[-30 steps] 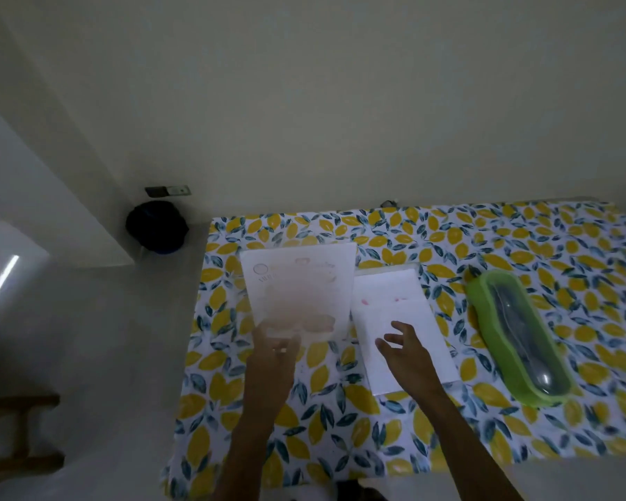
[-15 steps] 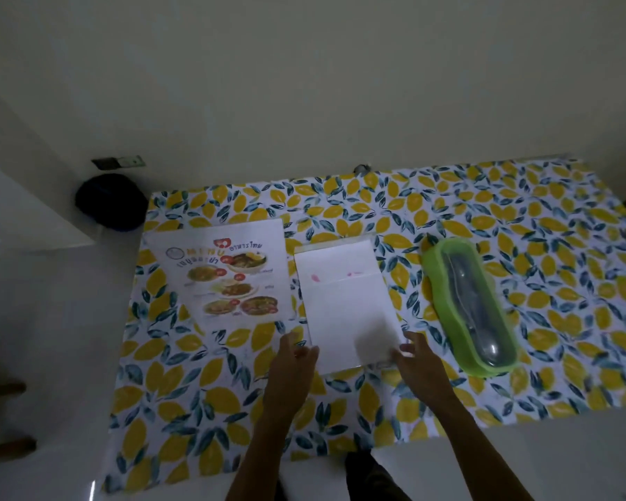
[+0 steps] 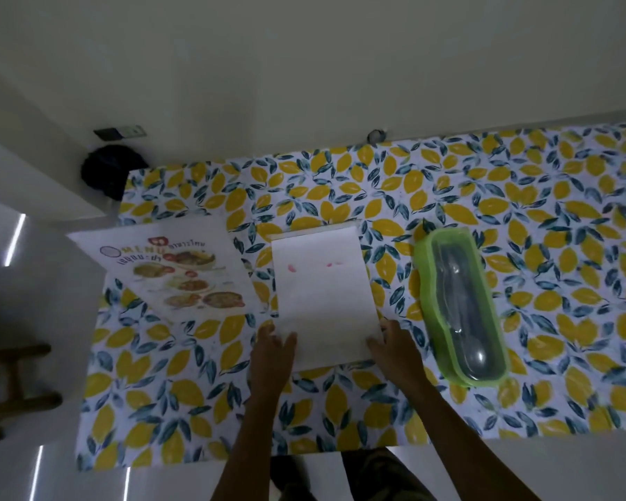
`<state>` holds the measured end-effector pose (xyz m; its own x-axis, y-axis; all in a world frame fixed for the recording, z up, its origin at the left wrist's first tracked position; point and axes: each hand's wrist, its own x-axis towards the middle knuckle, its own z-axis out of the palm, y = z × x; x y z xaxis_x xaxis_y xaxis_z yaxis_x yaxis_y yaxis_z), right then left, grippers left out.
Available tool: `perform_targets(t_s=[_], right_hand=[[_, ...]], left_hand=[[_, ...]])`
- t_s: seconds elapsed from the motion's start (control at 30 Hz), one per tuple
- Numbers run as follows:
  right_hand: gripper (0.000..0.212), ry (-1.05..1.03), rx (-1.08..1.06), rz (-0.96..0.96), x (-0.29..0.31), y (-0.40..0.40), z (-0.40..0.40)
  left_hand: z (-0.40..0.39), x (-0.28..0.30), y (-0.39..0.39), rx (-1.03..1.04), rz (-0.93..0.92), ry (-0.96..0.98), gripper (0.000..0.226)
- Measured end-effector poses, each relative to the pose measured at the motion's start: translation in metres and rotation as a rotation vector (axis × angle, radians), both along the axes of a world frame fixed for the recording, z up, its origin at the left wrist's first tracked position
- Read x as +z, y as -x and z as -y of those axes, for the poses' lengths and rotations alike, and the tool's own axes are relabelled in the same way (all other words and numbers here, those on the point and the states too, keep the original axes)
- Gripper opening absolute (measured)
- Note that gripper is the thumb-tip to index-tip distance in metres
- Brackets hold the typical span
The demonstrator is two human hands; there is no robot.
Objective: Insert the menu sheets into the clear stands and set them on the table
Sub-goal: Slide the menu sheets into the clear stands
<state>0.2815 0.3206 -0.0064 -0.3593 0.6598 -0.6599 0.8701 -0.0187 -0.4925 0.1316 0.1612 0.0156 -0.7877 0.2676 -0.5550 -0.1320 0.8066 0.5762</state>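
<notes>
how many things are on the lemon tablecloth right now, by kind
Printed menu sheet face up: 1
White sheet, blank side up: 1
Green lidded cutlery box: 1
Total: 3
A clear stand may lie under the white sheet, but that cannot be told.

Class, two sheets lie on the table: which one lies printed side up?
The left sheet, hanging over the table's left edge, shows the menu's food pictures. The middle sheet, between both hands, shows only a blank white back.
</notes>
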Motion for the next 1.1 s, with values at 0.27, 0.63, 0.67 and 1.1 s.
perform_targets(t_s=[0.27,0.63,0.67,1.1], right_hand=[[0.037,-0.007,-0.201,-0.056,0.032,-0.005,-0.014],[0.028,-0.249,-0.382,-0.312,0.113,-0.058,0.053],[0.025,-0.262,-0.409,-0.359,0.121,-0.064,0.061],[0.005,-0.451,-0.445,-0.608,0.17,-0.066,0.056]], left_hand=[[0.014,0.012,0.001,0.037,-0.032,-0.06,0.055],[0.066,0.074,-0.034,-0.06,-0.111,-0.333,0.051],[0.071,0.079,-0.037,-0.058,-0.117,-0.376,0.049],[0.061,0.136,-0.034,-0.083,-0.228,-0.584,0.034]])
